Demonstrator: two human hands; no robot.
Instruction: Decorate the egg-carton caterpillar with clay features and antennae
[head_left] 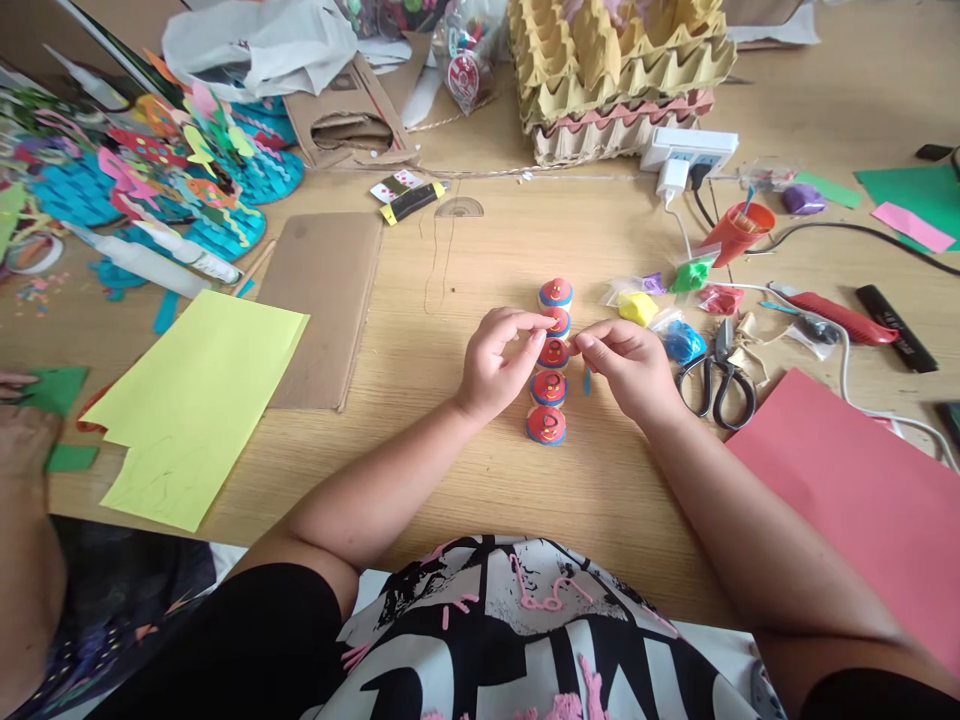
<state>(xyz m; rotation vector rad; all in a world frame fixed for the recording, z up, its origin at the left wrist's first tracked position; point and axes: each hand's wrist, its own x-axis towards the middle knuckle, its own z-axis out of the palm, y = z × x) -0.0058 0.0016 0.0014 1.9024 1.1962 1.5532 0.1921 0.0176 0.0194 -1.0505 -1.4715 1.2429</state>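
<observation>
A column of several small red domes with blue rims and yellow face marks stands on the table, the nearest red dome (546, 425) at the front. My left hand (499, 360) is beside the second dome from the back (556, 316), its index finger and thumb curled close together at that dome's left edge. On the right side, my right hand (626, 365) has thumb and index finger pinched beside the middle dome (554, 353); whatever is between them is too small to make out. A thin blue stick (587, 381) lies just below the right fingertips.
To the right lie black-handled scissors (724, 375), bagged blue clay (684, 342), yellow clay (637, 308), a red cup (739, 232) and red paper (862, 500). Yellow paper (202, 410) and cardboard (322, 300) lie left. Egg trays (615, 90) stand behind. Another person's hand (22, 430) is far left.
</observation>
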